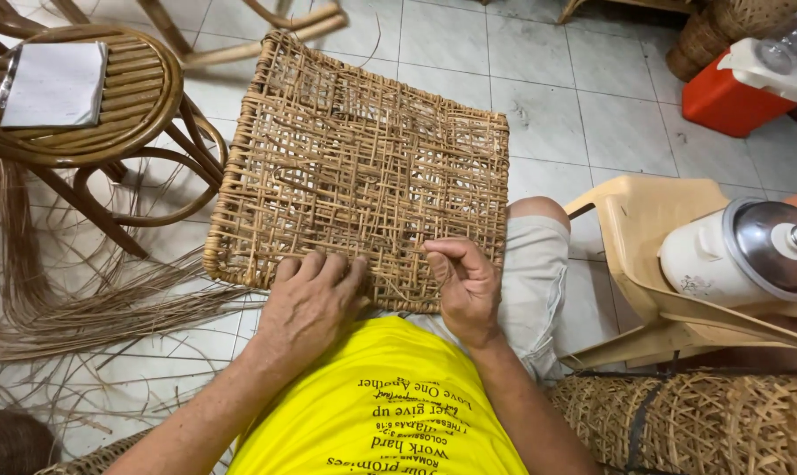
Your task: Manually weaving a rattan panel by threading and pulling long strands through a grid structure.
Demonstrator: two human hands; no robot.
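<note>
Both hands rest on the near edge of a woven cane panel (363, 167) that lies across the person's lap. At far left, loose cane strands (55, 299) spread over the tiled floor beneath a round rattan stool (143, 97) with a white paper (55, 84) on its seat. Next, the left hand (310, 303) lies palm down, fingers curled onto the weave, gripping nothing I can see. Beside it, the right hand (464, 281) pinches thumb and fingertips together at the weave; whether a strand sits between them, I cannot tell. Farther right, a beige plastic chair (631, 220) carries a white cooker (741, 255).
</note>
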